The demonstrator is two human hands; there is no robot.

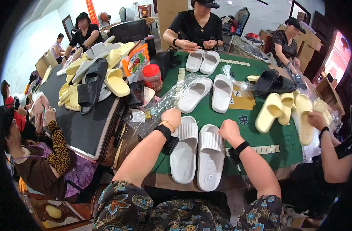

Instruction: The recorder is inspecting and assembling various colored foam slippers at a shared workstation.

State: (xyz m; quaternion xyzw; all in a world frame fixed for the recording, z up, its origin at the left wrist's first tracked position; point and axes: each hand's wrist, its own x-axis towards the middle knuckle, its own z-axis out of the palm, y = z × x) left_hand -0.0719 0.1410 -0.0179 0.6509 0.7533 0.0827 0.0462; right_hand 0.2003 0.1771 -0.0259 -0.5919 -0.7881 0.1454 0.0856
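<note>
In front of me a pair of white slide sandals lies side by side at the table's near edge, toes pointing away. My left hand (171, 118) is closed at the toe end of the left slide sandal (183, 165), its fingertips partly hidden. The right slide sandal (210, 169) has my right hand (230, 131) closed on the outer edge of its strap, near the toe. Just beyond, another white slide sandal (194, 95) rests partly on clear plastic film (164, 102), and a matching slide sandal (222, 94) lies to its right.
Green-topped table (257, 134) bears yellow slide sandals (268, 111) and black slide sandals (274, 81) at right. A red-lidded jar (152, 77) stands left. A sandal pile (95, 73) covers part of a dark table. Co-workers sit around; a person's hand (318, 120) holds a yellow sandal at right.
</note>
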